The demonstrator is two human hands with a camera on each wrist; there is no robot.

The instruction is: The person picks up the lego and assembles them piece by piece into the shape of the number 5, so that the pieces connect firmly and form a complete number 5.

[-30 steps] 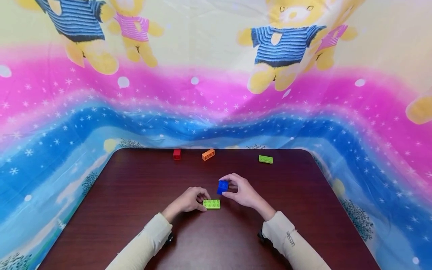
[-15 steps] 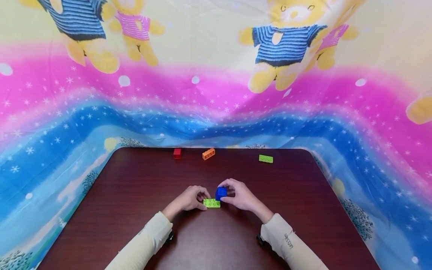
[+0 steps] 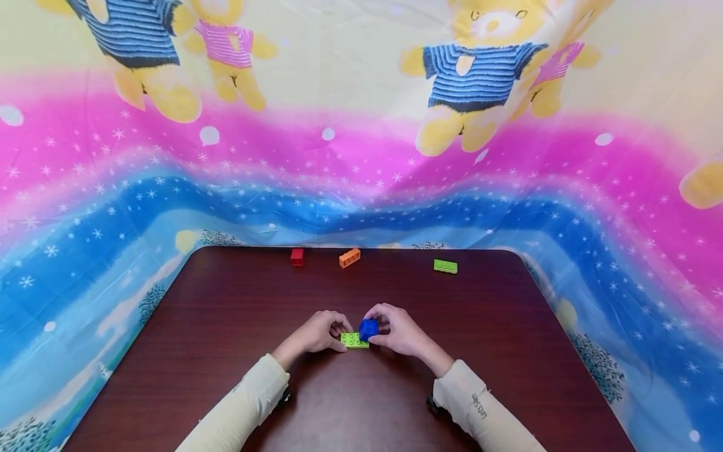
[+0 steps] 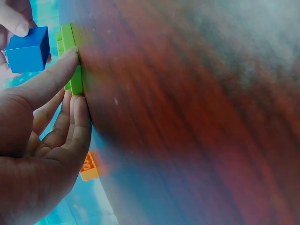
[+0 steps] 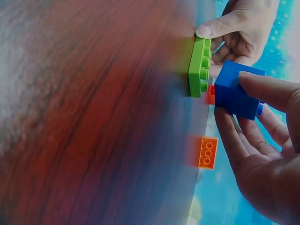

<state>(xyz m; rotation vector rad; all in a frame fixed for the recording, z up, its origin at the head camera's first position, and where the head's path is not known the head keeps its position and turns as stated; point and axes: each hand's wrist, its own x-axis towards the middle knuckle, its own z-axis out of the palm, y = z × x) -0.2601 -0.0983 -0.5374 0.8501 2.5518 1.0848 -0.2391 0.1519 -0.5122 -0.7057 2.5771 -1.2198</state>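
Observation:
A flat lime-green building brick (image 3: pixel 350 341) with studs on top lies on the table near the middle. My left hand (image 3: pixel 317 333) holds it at its left end, thumb on the near side and fingers at the far side. In my right hand (image 3: pixel 402 331) a blue building brick (image 3: pixel 369 329) is pinched between thumb and fingers, overlapping the green brick's right end in the head view. The right wrist view shows the blue brick (image 5: pixel 236 89) held apart from the green studs (image 5: pixel 205 62), its own studs facing away from the table.
Along the far edge of the dark wooden table (image 3: pixel 237 295) lie a red brick (image 3: pixel 297 257), an orange brick (image 3: pixel 349 258) on its side and a second lime-green brick (image 3: pixel 445 266). A printed cloth (image 3: pixel 350 163) hangs behind the table.
My right hand has brought the blue brick left and toward me, from beyond the green brick to over its right end. The left hand and green brick have stayed in place.

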